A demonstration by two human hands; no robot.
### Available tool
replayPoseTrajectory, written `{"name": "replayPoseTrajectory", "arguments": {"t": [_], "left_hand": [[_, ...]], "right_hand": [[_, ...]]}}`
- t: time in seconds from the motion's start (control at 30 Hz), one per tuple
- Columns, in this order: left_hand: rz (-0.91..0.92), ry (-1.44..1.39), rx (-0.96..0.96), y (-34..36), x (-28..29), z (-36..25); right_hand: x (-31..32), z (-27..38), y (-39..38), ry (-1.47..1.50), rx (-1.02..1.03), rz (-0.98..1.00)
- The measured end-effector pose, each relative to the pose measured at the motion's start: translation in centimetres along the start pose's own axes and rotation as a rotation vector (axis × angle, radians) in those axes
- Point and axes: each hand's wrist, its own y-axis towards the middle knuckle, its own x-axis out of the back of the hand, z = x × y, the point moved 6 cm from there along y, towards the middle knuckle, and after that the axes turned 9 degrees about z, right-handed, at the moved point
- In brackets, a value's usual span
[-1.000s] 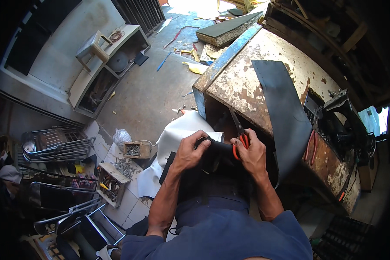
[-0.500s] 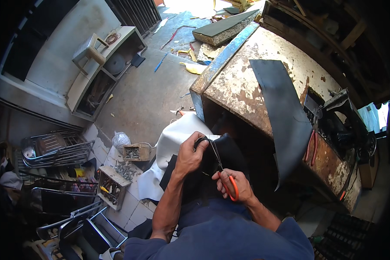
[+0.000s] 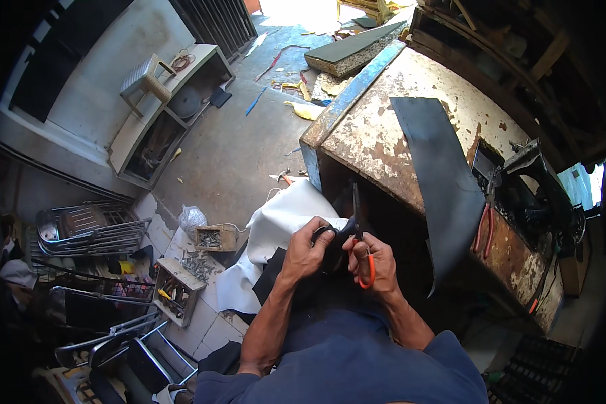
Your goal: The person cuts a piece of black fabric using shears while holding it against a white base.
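Observation:
My left hand (image 3: 306,253) is closed, its thumb and fingers pinching the edge of some dark material (image 3: 268,277) gathered over my lap. Orange-handled scissors (image 3: 356,205) sit in my right hand (image 3: 378,261), their blades pointing up and away, just right of the left hand. Whether the blades touch the material is hard to see against the shadow. A white sheet (image 3: 291,207), smooth like vinyl, drapes beyond and to the left of my hands.
On the right, a worn bench (image 3: 377,145) carries a long black sheet (image 3: 432,158), red-handled pliers (image 3: 483,232) and a dark machine (image 3: 539,195). Wooden boxes of hardware (image 3: 176,296) and metal chair frames (image 3: 91,232) lie at left. A foam-backed slab (image 3: 353,50) leans beyond the bench.
The scissors have swung from beside my left fingers to point up and away, blades farther right. Both hands have shifted slightly right, the left also a little lower.

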Motion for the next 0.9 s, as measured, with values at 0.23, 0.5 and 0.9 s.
{"name": "replayPoseTrajectory", "arguments": {"t": [0.23,0.5,0.9], "left_hand": [[-0.006,0.092,-0.038,-0.4,1.7,-1.9],[-0.149,0.096,0.03,1.0,1.9,-0.5],[-0.162,0.15,0.04,1.4,2.2,-0.9]], "right_hand": [[1.7,2.5,3.9,-0.495,0.02,0.115],[4.4,0.6,2.5,-0.414,0.175,-0.29],[-0.6,-3.1,-2.9,0.093,-0.449,0.288]]}}
